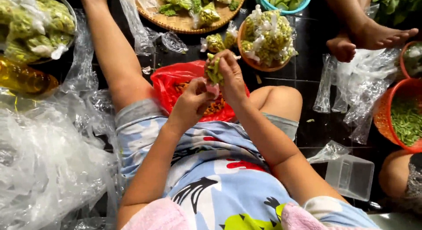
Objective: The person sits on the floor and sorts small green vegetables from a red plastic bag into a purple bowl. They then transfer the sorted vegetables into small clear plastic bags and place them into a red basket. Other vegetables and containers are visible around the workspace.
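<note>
Greens (214,71) in a small clear bag sit pinched in my right hand (231,76), raised over my lap above the red bag (169,82). My right fingers are closed narrow round the bag's top, I judge to keep the neck gathered. My left hand (192,101) is curled tight just below, touching the right, its fingertips on something pale pink that I cannot make out (perhaps a band or tie).

From the head camera, the one view I have, the red bag lies open on the dark floor (307,76) between my legs, holding orange-brown bits; that spot puts it right under my hands. Just beyond it a brown bowl (252,63) is heaped with tied packets of greens, and two more packets (220,41) lie touching its left side. At the top edge of the floor a woven tray (184,22) carries loose leafy greens, and a blue basket (285,10) holds green pieces. The far-left bowl (72,16) is piled with filled packets. Near the right edge an orange basket (387,120) holds chopped green beans. Loose clear plastic (48,159) is heaped along my left side, within easy reach. Someone else's bare feet (365,36) rest at the top right.
</note>
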